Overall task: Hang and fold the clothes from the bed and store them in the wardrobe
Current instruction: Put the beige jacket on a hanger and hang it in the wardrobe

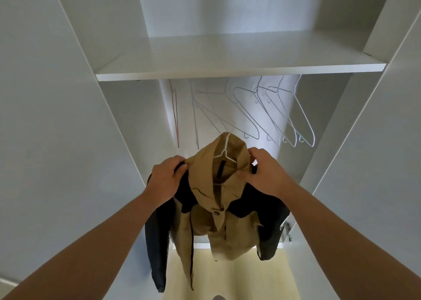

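Both hands, left (167,176) and right (265,173), grip the jacket (218,211) on a hanger (224,150), seemingly below the wardrobe (239,71) shelf edge.

The shelf (227,71) hides the tops of the empty hangers (268,115) and whatever they hang from. The jacket (218,222) covers most of its white hanger (224,150). A grey thing (218,297), maybe a shoe, is cut off at the bottom edge.

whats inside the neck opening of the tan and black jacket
A white wire hanger sits inside the neck of the jacket, beside a black strip. The hanger's arms run under the fabric, so they cannot be seen.
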`<state>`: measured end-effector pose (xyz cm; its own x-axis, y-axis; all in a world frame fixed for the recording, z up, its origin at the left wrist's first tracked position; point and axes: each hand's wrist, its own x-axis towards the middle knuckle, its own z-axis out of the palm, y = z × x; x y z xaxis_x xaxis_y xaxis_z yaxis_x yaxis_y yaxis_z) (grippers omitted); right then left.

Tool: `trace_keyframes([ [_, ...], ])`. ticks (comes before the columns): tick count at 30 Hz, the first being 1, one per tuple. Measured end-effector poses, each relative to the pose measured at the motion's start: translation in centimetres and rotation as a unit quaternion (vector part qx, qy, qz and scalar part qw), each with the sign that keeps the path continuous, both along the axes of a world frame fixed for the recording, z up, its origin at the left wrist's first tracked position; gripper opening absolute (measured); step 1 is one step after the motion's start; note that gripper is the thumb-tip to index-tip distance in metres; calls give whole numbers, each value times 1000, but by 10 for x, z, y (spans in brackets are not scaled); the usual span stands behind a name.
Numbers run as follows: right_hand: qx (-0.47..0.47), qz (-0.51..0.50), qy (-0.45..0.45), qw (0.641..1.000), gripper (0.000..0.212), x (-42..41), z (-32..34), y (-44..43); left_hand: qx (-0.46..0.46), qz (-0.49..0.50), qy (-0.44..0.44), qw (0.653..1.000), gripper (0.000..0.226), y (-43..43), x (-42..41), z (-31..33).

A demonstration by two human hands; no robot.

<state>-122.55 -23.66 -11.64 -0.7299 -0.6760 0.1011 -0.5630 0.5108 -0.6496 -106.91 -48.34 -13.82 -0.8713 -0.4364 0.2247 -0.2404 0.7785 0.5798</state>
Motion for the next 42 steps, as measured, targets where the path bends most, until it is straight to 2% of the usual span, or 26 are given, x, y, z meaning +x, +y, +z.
trace_keyframes([
  [3, 34, 3, 61, 998, 15, -3, -5, 1, -36, -7, 22, 999, 23, 6, -11, 14],
  [6, 1, -35, 62, 997, 10, -6, -12, 4, -53, -3, 25, 998, 21, 5, -16, 22],
  [8, -5, -65, 44, 997, 21, -8, -16, 7, -57, 1, 25, 998, 21, 2, -18, 23],
  [11, 22, -57, -1, 998, 37, -6, -21, 6, -48, 7, 25, 999, 22, -1, -17, 22],
  [14, 61, -79, 47, 994, 44, 2, -20, -7, -31, -5, 21, 999, 21, 1, -16, 20],
  [16, 54, -92, 89, 990, 41, 6, -18, -18, -18, -24, 8, 1000, 20, 5, -17, 17],
  [22, 23, -38, 90, 995, 25, 10, -17, -28, -1, -46, -6, 999, 15, 0, -12, 4],
  [27, 1, -14, 128, 992, 17, 20, -9, -41, 16, -1, 5, 1000, 24, -9, 1, -12],
  [30, 22, 6, 137, 990, 15, 28, -7, -50, -63, 40, -9, 997, 26, -7, 10, -19],
  [32, 32, 4, 132, 991, 15, 30, -6, -54, -87, 49, 26, 995, 25, 0, 11, -18],
  [35, 47, 10, 131, 990, 15, 33, -8, -60, -41, 56, 95, 993, 23, 19, 5, -4],
  [39, 55, 41, 142, 987, 14, 46, -17, -75, 7, 36, 103, 994, 31, 46, -8, 9],
  [42, 60, 70, 135, 987, 19, 54, -31, -80, -23, 48, 103, 993, 25, 54, -14, 9],
])
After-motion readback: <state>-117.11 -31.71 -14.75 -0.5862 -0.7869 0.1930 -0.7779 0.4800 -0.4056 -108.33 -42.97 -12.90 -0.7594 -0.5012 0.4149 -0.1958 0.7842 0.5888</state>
